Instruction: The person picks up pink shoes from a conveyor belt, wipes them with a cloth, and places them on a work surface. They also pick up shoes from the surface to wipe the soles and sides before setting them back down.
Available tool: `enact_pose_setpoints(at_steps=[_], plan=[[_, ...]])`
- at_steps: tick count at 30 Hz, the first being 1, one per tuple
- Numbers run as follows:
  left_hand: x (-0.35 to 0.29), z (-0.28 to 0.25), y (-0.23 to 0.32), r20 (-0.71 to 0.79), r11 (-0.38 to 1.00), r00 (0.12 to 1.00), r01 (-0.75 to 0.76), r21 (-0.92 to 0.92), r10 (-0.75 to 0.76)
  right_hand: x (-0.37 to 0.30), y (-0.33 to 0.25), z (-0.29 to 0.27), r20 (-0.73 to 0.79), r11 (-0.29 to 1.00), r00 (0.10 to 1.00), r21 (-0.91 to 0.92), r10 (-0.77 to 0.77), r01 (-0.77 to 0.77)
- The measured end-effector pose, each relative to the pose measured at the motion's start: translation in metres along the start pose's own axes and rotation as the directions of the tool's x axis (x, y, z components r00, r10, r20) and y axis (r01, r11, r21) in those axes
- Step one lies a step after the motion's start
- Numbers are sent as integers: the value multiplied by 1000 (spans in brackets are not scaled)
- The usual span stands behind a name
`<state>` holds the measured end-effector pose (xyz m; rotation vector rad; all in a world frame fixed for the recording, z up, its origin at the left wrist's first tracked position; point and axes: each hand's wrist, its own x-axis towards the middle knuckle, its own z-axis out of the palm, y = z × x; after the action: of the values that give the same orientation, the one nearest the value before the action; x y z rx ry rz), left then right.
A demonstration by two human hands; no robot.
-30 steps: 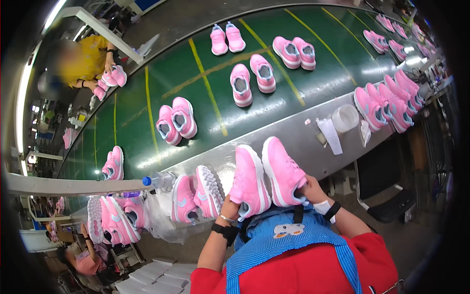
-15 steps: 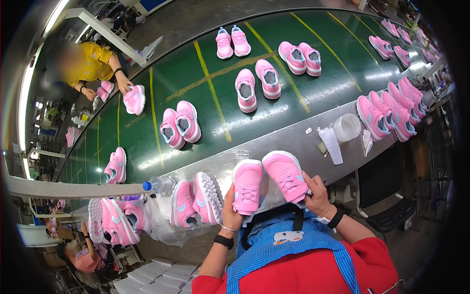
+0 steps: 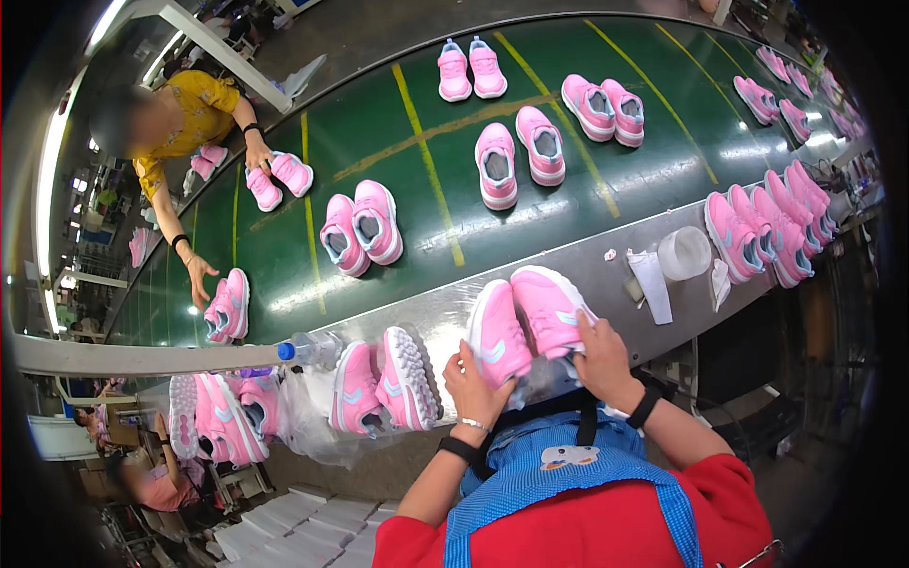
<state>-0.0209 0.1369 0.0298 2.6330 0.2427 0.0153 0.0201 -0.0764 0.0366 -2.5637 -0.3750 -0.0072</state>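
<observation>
- Left hand (image 3: 478, 379) grips the left pink shoe (image 3: 497, 333) from below, fingers wrapped round its heel end; right hand (image 3: 598, 355) holds the right pink shoe (image 3: 547, 308) same way, fingers closed over its side.
- Both shoes sit side by side, toes pointing away, at the near steel edge of the desk (image 3: 606, 275), just short of the green belt (image 3: 426, 208).
- To do it well, my view: keep the pair level & touching, soles down, toes aligned w/ each other; grip at heels only so uppers don't crease.
- Watch clearance: paper slip (image 3: 651, 284) & white cup (image 3: 684, 253) sit near on the right; loose shoes (image 3: 383, 383) in plastic wrap near on the left.
- Pose: both forearms come up from lower edge, wrists bent fwd, dark band on each wrist, elbows tucked by the blue apron (image 3: 568, 483).
- Across the belt, another person in a yellow top (image 3: 189, 109) reaches for a pair (image 3: 227, 305).
</observation>
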Motion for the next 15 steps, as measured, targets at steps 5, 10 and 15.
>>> enact_pose_setpoints(at_steps=[5, 10, 15], plan=[[8, 22, -23, 124, 988, 992, 32, -148, -14, 1, 4, 11, 81, 999, 996, 18, -41, 40], [17, 24, -37, 213, 901, 974, 162, -403, -79, 5, 5, 4, 148, 995, 989, 99, 2, -17], [14, 41, -46, 191, 787, 975, 206, -582, -113, 9, 3, 8, 49, 995, 999, 99, -20, 16]])
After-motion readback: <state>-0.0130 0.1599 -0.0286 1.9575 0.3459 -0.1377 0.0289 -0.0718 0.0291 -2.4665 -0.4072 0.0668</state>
